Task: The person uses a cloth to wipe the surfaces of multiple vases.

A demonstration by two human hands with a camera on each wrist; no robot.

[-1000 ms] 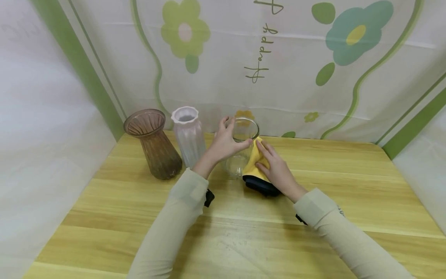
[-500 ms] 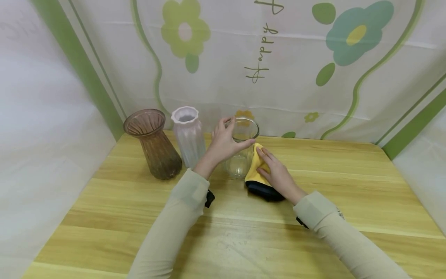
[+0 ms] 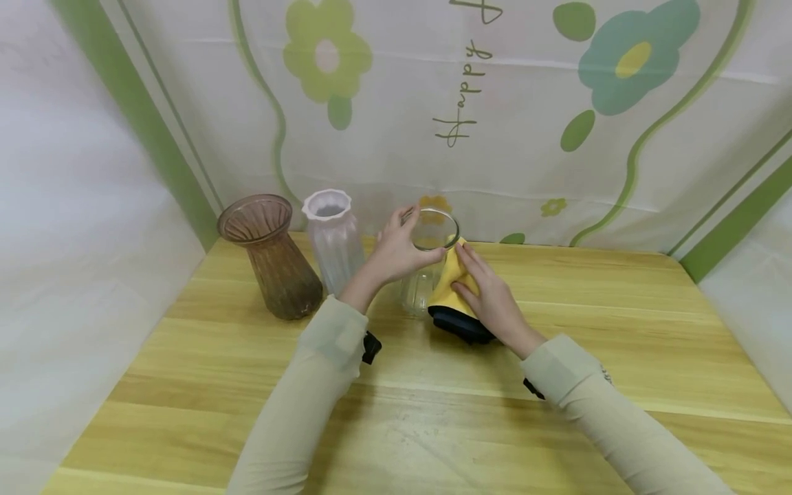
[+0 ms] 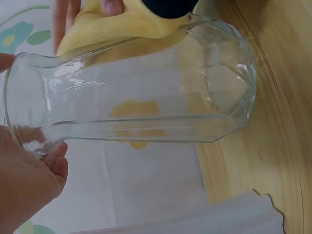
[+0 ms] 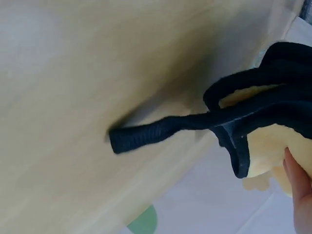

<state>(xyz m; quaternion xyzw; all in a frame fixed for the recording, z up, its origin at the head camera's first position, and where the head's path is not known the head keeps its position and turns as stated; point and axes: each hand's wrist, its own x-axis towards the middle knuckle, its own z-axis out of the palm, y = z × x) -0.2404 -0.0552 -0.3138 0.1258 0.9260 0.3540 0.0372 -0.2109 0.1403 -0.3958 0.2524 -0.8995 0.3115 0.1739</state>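
Note:
A clear glass vase (image 4: 141, 92) stands upright at the middle back of the table. My left hand (image 3: 402, 251) grips it around the neck just under the rim, thumb at the front and fingers on the far side. With my right hand (image 3: 495, 302) I hold a yellow cloth (image 3: 447, 289) against the vase's right side. The cloth's black trim (image 3: 460, 324) hangs low beside the vase's base. In the right wrist view, a black strap (image 5: 161, 131) with loops dangles from it. The cloth hides part of the vase's right wall.
A white fluted vase (image 3: 334, 240) stands left of the glass one. Farther left is a brown flared glass vase (image 3: 278, 261). Behind the wooden table (image 3: 619, 309) hangs a flower-printed curtain (image 3: 526, 172).
My right hand and the cloth slid down the vase's side half a second ago, then came back up to near its rim. The left hand keeps its grip; the vase stays in place.

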